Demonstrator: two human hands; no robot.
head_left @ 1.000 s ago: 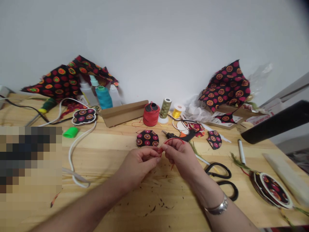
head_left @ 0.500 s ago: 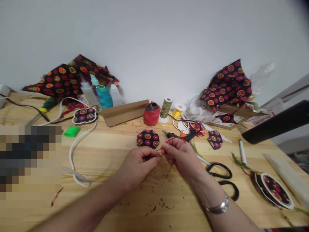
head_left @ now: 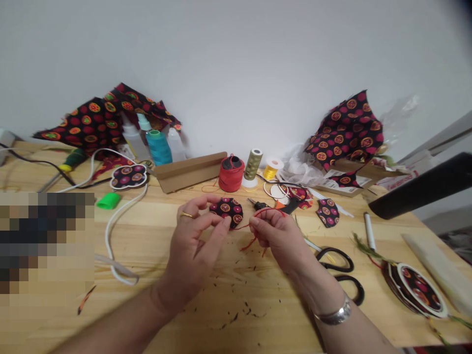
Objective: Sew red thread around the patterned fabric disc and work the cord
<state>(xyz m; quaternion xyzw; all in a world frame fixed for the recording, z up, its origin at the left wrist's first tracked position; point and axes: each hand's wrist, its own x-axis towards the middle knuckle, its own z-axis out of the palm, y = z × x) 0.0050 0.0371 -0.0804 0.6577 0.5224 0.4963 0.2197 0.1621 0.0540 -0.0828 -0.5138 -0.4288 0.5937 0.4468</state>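
My right hand (head_left: 273, 231) is closed in a pinch on a red cord (head_left: 268, 209), which loops over the fingers, its loose ends hanging below. My left hand (head_left: 201, 236), wearing a ring, has thumb and forefinger tips together where the cord's other stretch runs out to them; its remaining fingers are spread. Behind the left fingertips lies a round patterned fabric piece (head_left: 230, 210), partly covered by them. To the right, black-handled scissors (head_left: 336, 265) lie partly under my right wrist. A glue gun (head_left: 291, 205) sits just beyond the right hand.
A red spool (head_left: 231, 176), an olive thread cone (head_left: 253, 164) and a yellow spool (head_left: 271, 169) stand at the back. A cardboard strip (head_left: 191, 172) lies left of them. A round patterned ornament (head_left: 420, 290) is at the right, a white cord (head_left: 112, 231) at the left.
My left hand has moved left and its fingers have spread from their tight pinch beside the right hand. A longer stretch of red cord now shows between the hands.
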